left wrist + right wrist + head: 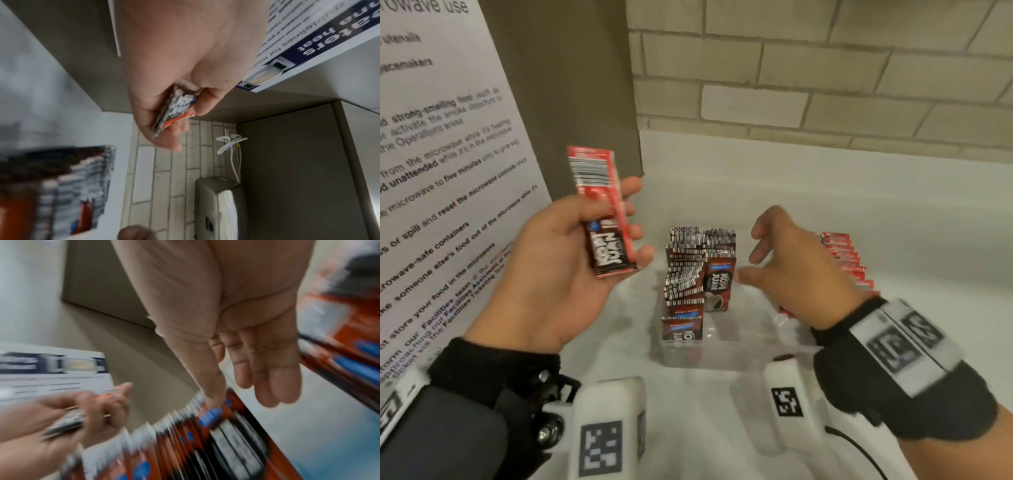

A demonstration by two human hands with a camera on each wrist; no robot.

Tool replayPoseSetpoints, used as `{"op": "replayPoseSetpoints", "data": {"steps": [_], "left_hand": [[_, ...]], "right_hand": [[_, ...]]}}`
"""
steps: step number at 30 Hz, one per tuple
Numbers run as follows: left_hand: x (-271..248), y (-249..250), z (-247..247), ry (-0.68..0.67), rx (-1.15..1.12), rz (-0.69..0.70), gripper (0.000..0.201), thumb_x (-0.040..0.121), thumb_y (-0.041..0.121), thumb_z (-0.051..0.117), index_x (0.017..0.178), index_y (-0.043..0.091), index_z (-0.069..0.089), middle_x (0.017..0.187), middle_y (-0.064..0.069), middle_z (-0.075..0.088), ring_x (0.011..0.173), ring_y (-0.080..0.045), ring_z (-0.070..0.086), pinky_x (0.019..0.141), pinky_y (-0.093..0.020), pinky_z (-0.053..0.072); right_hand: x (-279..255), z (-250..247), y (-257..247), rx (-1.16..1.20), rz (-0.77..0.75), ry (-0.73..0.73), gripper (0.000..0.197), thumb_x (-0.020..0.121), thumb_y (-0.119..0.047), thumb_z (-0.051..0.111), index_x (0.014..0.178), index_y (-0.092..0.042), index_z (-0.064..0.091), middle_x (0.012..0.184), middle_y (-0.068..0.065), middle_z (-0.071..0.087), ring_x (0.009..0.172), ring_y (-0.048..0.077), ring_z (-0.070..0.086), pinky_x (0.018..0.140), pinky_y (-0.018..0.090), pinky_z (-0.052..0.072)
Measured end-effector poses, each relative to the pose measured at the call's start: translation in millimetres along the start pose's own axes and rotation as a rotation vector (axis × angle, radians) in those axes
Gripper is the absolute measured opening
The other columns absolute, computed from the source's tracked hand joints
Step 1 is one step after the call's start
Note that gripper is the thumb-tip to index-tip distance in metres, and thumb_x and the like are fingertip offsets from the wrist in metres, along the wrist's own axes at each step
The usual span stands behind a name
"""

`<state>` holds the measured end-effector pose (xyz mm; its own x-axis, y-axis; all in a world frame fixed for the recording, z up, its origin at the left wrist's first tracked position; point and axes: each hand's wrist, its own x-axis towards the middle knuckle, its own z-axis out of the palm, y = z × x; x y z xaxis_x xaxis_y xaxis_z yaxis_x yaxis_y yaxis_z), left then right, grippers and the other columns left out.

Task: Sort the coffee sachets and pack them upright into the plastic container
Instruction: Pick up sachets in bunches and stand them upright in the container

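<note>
Two hands over a white surface (825,192) here. Left hand (558,260) is raised at the left, palm up, fingers (635,231) curled round a small stack of red-and-brown sachets (606,219) that stick up past the fingertips, barcode end on top; the left wrist view shows the same stack (174,108) pinched between thumb and fingers. Right hand (796,263) hovers above the clear plastic container (726,349) sitting mid-surface, fingers loosely spread and holding nothing. In the right wrist view the thumb tip looks like it's touching the top edge of the packed sachets (216,426), but that view is pretty smeared so I wouldn't swear to it. Packed sachets (693,274) stand upright in the left part of the container, barcodes facing up and left, one in front showing its brown label. A second row of red sachets (846,260) sits just right of the right hand, partly hidden behind it; can't tell if that row is inside the container or beside it. Big printed microwave notice (441,171) leans at the far left, brick wall (825,68) behind.
</note>
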<state>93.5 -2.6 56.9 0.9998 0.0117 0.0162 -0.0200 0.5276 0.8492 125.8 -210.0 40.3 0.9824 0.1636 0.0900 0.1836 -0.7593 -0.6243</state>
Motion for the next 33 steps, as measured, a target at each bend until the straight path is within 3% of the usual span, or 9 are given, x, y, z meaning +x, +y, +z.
{"op": "replayPoseSetpoints", "data": {"steps": [3,6,11,14,17,21,26,29,33], "left_hand": [[7.7,2.7,22.9,-0.053,0.043,0.000,0.037,0.075,0.011,0.052,0.110,0.009,0.066,0.074,-0.001,0.063,0.067,-0.011,0.063,0.065,-0.037,0.059],[12.3,3.0,44.8,-0.089,0.097,0.051,0.029,0.088,0.004,0.051,0.114,0.006,0.063,0.082,-0.005,0.069,0.073,-0.016,0.068,0.074,-0.039,0.059],[10.4,-9.0,64.9,-0.109,0.125,0.044,0.019,0.093,0.012,0.051,0.106,0.010,0.065,0.086,-0.005,0.072,0.075,-0.016,0.069,0.062,-0.028,0.058],[5.1,-7.8,65.3,-0.134,0.062,0.000,0.026,0.095,0.024,0.046,0.108,0.013,0.065,0.091,-0.007,0.072,0.078,-0.017,0.067,0.064,-0.030,0.058],[1.4,2.2,61.1,-0.174,-0.068,-0.038,0.053,0.084,0.044,0.046,0.123,0.010,0.057,0.104,-0.008,0.070,0.083,-0.019,0.069,0.062,-0.032,0.058],[-0.7,7.8,53.4,-0.104,-0.095,-0.039,0.046,0.086,0.040,0.049,0.119,0.009,0.058,0.110,-0.011,0.071,0.083,-0.017,0.071,0.061,-0.028,0.058],[-1.5,10.6,47.5,-0.084,-0.226,0.030,0.028,0.099,0.017,0.036,0.110,0.007,0.060,0.109,-0.011,0.071,0.096,-0.021,0.070,0.074,-0.031,0.059],[-2.8,3.5,49.6,-0.097,-0.242,0.068,0.025,0.097,0.012,0.039,0.110,0.005,0.060,0.111,-0.013,0.070,0.103,-0.021,0.068,0.084,-0.032,0.057],[-6.5,-3.1,39.2,-0.066,-0.157,0.108,0.023,0.080,0.013,0.056,0.101,0.007,0.064,0.105,-0.013,0.072,0.095,-0.022,0.070,0.082,-0.037,0.058]], "right_hand": [[-9.4,-26.9,-27.2,0.147,-0.180,0.197,0.026,0.084,-0.024,0.066,0.099,-0.020,0.045,0.088,-0.004,0.059,0.066,0.013,0.056,0.060,0.022,0.044],[-14.1,-36.3,-46.1,0.569,-0.197,0.113,0.019,0.083,-0.021,0.068,0.096,-0.016,0.055,0.084,0.002,0.060,0.069,0.027,0.060,0.064,0.037,0.051],[-16.5,-16.5,-47.7,0.695,-0.197,0.116,0.021,0.078,0.000,0.069,0.090,-0.014,0.057,0.074,0.004,0.052,0.065,0.020,0.052,0.066,0.040,0.050],[-19.5,-14.1,-51.7,0.540,-0.333,0.305,0.027,0.077,0.004,0.063,0.089,-0.020,0.060,0.067,-0.006,0.047,0.060,0.008,0.046,0.064,0.034,0.048],[-19.1,-9.9,-59.2,0.024,-0.558,0.473,0.032,0.072,0.003,0.060,0.097,-0.015,0.065,0.076,-0.017,0.042,0.061,-0.001,0.041,0.063,0.008,0.039],[-20.6,-6.9,-61.8,-0.140,-0.711,0.274,0.040,0.073,-0.004,0.056,0.112,-0.007,0.067,0.093,0.001,0.052,0.082,0.012,0.054,0.076,0.008,0.036],[-23.9,-9.6,-58.2,0.475,-0.410,0.202,0.025,0.078,-0.027,0.068,0.101,-0.030,0.060,0.094,-0.008,0.050,0.071,-0.001,0.048,0.066,0.013,0.042],[-19.8,-8.2,-56.0,0.795,-0.118,-0.051,0.016,0.076,-0.018,0.075,0.084,-0.014,0.062,0.076,-0.002,0.064,0.058,0.011,0.055,0.056,0.027,0.045],[-12.5,-26.6,-51.0,0.983,-0.003,-0.153,0.007,0.080,-0.001,0.065,0.082,-0.005,0.059,0.071,0.010,0.065,0.050,0.013,0.057,0.045,0.018,0.043]]}}
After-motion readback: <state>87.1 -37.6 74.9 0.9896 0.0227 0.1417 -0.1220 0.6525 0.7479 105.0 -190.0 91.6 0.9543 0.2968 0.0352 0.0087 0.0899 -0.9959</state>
